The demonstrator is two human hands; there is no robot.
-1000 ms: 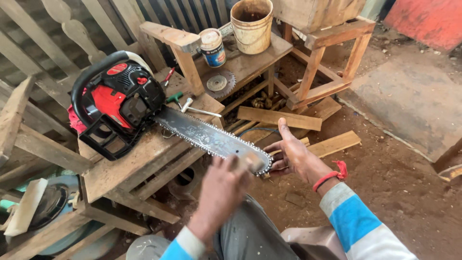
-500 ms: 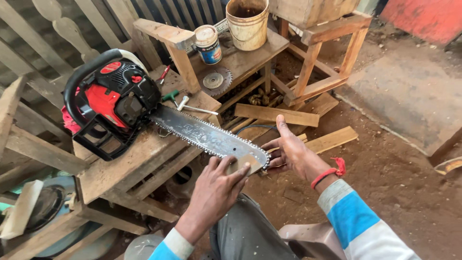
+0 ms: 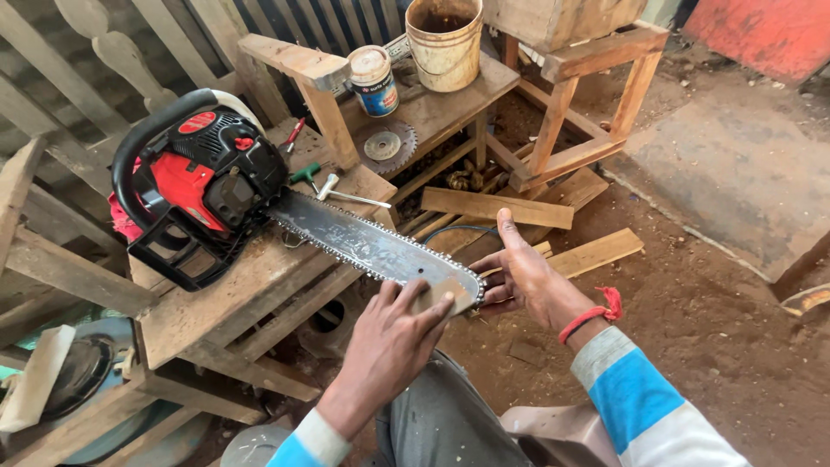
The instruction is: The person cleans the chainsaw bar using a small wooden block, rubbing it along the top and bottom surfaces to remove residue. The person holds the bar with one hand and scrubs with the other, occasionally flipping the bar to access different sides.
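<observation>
At the far left edge, a pale wooden offcut leans over a round grey machine part low beside the surface, a rough bench of nailed planks. On that surface rests a chainsaw with a red and black body and a black loop handle, its engine end toward the left and its long toothed bar running out to the right, past the plank edge and into open air. Just behind the bar lie a green-handled tool and a metal T-shaped wrench, and farther back a red-handled screwdriver. On a lower shelf behind these stand a small paint tin with a blue label, a circular saw blade lying flat, and a grimy cream bucket. The left hand comes up from below in a blue and white sleeve, its fingers spread and laid flat on top of the bar's tip. The right hand is just beside the tip on its far side, palm open and fingers loosely curled toward the chain's nose, touching or nearly touching it; which, I cannot tell. A red thread band circles that wrist. Beyond the right hand, loose boards lie on the dirt floor, and a wooden stool frame stands at the upper right.
</observation>
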